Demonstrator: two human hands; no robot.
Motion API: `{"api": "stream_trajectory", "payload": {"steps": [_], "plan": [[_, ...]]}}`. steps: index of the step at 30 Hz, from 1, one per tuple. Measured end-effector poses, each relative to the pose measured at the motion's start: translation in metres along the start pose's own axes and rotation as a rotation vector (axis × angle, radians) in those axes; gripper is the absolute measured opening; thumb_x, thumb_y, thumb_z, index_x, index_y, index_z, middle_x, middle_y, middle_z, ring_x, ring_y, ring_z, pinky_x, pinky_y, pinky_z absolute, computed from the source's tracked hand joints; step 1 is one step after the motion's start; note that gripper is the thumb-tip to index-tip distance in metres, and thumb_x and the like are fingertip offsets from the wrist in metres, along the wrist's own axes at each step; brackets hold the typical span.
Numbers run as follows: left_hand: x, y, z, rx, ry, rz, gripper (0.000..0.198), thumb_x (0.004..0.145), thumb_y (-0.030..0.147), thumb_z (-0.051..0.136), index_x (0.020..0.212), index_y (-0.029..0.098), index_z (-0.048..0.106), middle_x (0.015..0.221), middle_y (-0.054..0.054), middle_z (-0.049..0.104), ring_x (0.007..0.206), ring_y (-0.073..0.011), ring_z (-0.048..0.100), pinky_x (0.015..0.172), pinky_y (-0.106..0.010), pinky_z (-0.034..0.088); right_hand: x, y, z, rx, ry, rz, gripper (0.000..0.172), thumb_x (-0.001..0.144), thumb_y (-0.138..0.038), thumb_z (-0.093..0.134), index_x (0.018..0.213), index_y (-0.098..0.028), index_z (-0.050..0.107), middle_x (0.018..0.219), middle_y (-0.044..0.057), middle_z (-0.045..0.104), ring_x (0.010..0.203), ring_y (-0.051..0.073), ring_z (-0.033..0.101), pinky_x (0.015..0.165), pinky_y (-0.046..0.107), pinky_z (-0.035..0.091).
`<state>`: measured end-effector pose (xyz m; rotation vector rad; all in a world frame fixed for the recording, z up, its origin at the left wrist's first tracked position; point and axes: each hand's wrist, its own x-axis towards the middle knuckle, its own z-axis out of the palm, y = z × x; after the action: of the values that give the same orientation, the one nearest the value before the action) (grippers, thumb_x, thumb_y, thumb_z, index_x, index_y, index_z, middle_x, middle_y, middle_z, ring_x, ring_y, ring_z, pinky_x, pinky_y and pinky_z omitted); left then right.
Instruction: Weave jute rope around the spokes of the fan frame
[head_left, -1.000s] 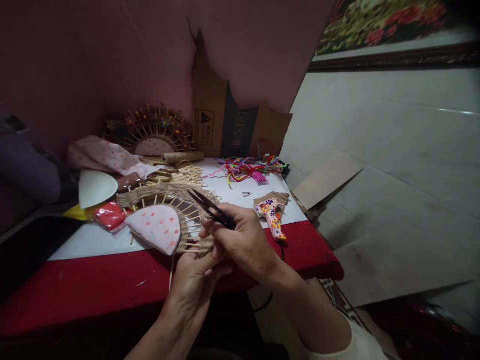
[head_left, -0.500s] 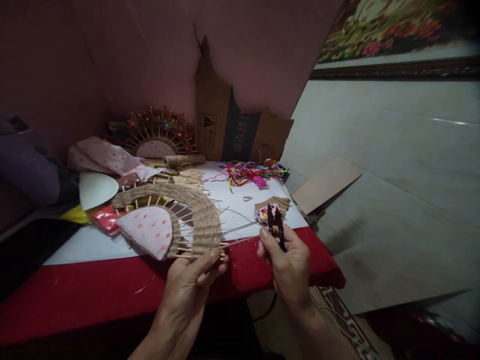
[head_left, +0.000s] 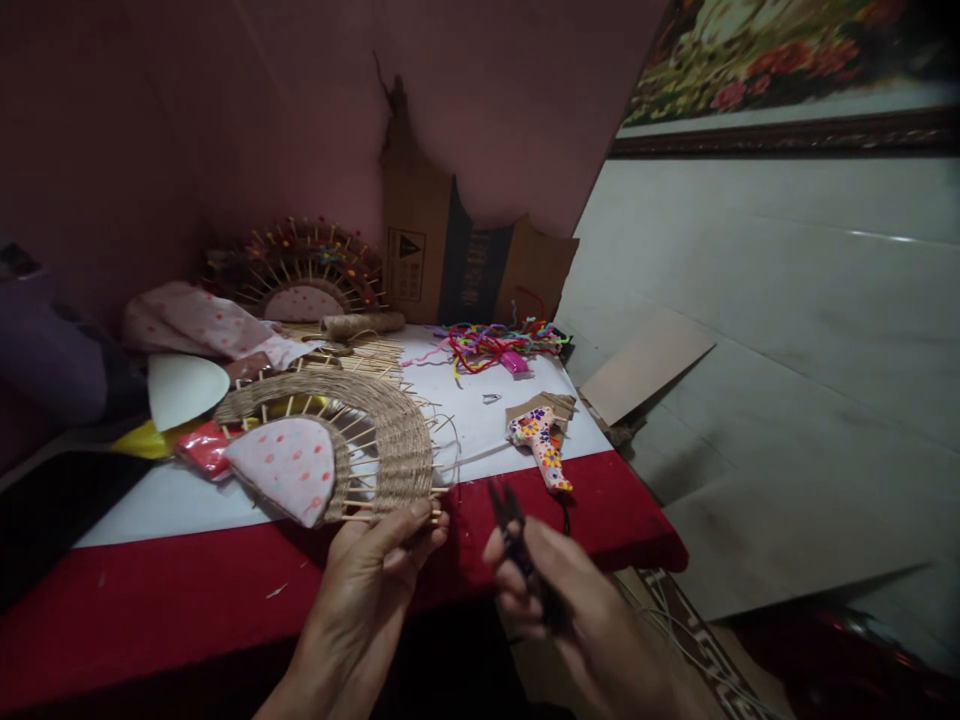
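My left hand (head_left: 382, 570) pinches the lower right end of a half-round woven fan (head_left: 401, 430), made of twine wound through thin wooden sticks. A pale, red-dotted fabric half-disc (head_left: 289, 470) forms its centre. A loose end of twine (head_left: 456, 440) curls up beside the fan's right edge. My right hand (head_left: 562, 580), blurred by motion, is closed around small black thread snips (head_left: 514, 530), whose blades point up and away from me. The snips are apart from the fan. Beyond them lies a flower-patterned glue gun (head_left: 544, 445) on a cardboard scrap.
A bundle of colourful pipe cleaners (head_left: 495, 345) lies at the back right of the table. Behind the fan are a twine roll (head_left: 364, 323), loose sticks, dotted cloth (head_left: 191, 320) and a second, decorated fan (head_left: 304, 270). Torn cardboard (head_left: 420, 230) leans on the wall.
My right hand has moved down and left with the snips, uncovering the glue gun. The twine that stretched to my right hand now hangs loose by the fan. My left hand keeps its hold.
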<state>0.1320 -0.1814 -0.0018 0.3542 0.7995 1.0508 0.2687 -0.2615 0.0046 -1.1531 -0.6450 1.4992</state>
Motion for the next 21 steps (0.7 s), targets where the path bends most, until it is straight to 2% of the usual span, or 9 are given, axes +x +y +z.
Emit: {"api": "stream_trajectory", "payload": {"steps": [2, 5, 10, 17, 21], "plan": [[0.0, 0.001, -0.001, 0.006, -0.014, 0.003, 0.006, 0.054, 0.005, 0.069, 0.059, 0.008, 0.065, 0.057, -0.005, 0.065, 0.054, -0.0133, 0.061, 0.049, -0.019, 0.053, -0.006, 0.007, 0.004, 0.062, -0.135, 0.201, 0.035, 0.081, -0.048, 0.046, 0.083, -0.014, 0.052, 0.061, -0.004, 0.035, 0.046, 0.003, 0.025, 0.041, 0.016, 0.012], [0.001, 0.001, -0.002, 0.028, -0.018, -0.011, 0.007, 0.053, 0.005, 0.07, 0.058, 0.008, 0.065, 0.057, -0.005, 0.065, 0.054, -0.0134, 0.061, 0.048, -0.019, 0.052, -0.005, 0.013, 0.002, 0.094, -0.248, 0.27, 0.031, 0.081, -0.046, 0.048, 0.085, -0.016, 0.05, 0.061, -0.005, 0.037, 0.043, 0.002, 0.024, 0.038, 0.015, 0.011], [0.0, 0.001, -0.002, 0.05, -0.009, -0.024, 0.012, 0.05, 0.006, 0.073, 0.06, 0.008, 0.065, 0.058, -0.004, 0.065, 0.054, -0.0142, 0.062, 0.046, -0.019, 0.051, 0.005, 0.007, 0.0, -0.028, -0.2, 0.173, 0.032, 0.083, -0.046, 0.043, 0.087, -0.015, 0.051, 0.06, -0.005, 0.035, 0.043, 0.002, 0.023, 0.036, 0.015, 0.008], [-0.001, 0.0, -0.005, 0.077, -0.049, -0.027, 0.015, 0.048, 0.01, 0.076, 0.059, 0.008, 0.066, 0.057, -0.005, 0.065, 0.055, -0.0142, 0.062, 0.05, -0.02, 0.052, 0.017, 0.008, -0.002, -0.162, -0.243, 0.062, 0.03, 0.083, -0.045, 0.044, 0.083, -0.016, 0.052, 0.055, -0.006, 0.036, 0.04, 0.002, 0.017, 0.035, 0.016, 0.008], [-0.002, 0.0, -0.004, 0.091, -0.073, -0.031, 0.015, 0.05, 0.011, 0.076, 0.061, 0.007, 0.066, 0.06, -0.005, 0.066, 0.055, -0.0135, 0.061, 0.051, -0.021, 0.052, 0.018, 0.009, -0.002, -0.201, -0.233, -0.01, 0.028, 0.081, -0.044, 0.048, 0.084, -0.016, 0.051, 0.058, -0.006, 0.036, 0.043, 0.003, 0.02, 0.039, 0.017, 0.012]]}}
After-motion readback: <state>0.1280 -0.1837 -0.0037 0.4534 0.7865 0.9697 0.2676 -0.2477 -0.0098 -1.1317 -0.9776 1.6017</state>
